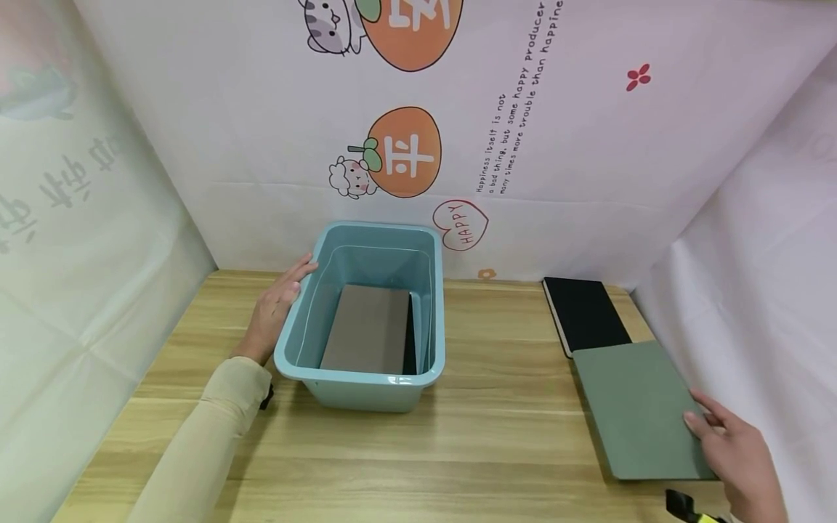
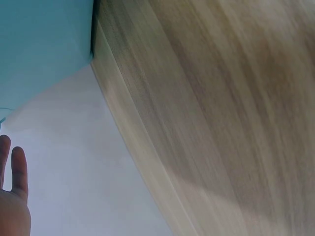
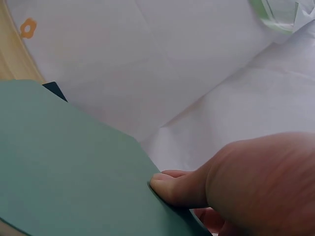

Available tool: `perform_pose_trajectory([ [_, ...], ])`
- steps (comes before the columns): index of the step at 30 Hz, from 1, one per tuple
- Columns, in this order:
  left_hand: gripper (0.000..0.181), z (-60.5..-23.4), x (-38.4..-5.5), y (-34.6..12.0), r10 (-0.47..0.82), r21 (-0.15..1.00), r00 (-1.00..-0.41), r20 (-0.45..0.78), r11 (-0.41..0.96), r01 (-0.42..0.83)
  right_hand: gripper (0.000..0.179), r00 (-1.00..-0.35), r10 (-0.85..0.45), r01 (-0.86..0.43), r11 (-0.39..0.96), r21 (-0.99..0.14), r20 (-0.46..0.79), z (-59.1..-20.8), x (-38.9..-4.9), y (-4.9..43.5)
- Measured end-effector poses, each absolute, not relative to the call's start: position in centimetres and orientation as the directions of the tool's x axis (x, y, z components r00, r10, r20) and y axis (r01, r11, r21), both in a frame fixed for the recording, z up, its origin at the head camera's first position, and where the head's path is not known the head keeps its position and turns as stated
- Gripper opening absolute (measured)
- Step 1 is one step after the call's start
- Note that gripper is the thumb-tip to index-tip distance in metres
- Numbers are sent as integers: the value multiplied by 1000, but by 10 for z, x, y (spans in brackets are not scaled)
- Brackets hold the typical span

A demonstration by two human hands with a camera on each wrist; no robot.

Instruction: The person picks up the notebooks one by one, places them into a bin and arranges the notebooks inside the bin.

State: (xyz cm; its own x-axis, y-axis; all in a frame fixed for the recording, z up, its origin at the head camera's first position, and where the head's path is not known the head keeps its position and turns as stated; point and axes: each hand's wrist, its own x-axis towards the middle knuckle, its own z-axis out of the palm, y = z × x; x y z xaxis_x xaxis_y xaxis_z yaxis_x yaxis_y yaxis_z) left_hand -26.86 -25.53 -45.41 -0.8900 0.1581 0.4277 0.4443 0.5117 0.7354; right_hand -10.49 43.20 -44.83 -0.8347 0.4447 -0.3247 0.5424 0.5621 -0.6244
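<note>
A light blue plastic bin stands on the wooden table left of centre. Inside it lies a notebook with a grey-brown cover, and a dark edge shows beside it. My left hand rests against the bin's left rim with its fingers extended; two fingers show in the left wrist view. At the right, my right hand pinches the right edge of a green notebook, thumb on top. That notebook overlaps the near end of a black notebook lying on the table.
A white printed cloth hangs behind the table, and more white cloth rises along the right side. Another cloth borders the left. Bare wood lies between the bin and the notebooks.
</note>
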Motion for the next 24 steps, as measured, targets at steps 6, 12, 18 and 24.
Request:
perform_pose_trajectory([
  [6, 43, -455, -269, -256, 155, 736, -886, 437, 505, 452, 68, -807, 516, 565, 539, -625, -286, -449, -105, 430],
  [12, 43, -454, -268, -256, 152, 736, -887, 437, 507, 449, 67, -796, 518, 563, 448, -694, -312, -443, -108, 422],
  [18, 44, -454, -268, -256, 154, 735, -887, 435, 508, 449, 68, -815, 485, 540, 436, -720, -318, -437, -115, 419],
  [24, 44, -454, -268, -256, 156, 742, -889, 430, 501, 447, 71, -848, 429, 502, 456, -735, -312, -430, -123, 416],
])
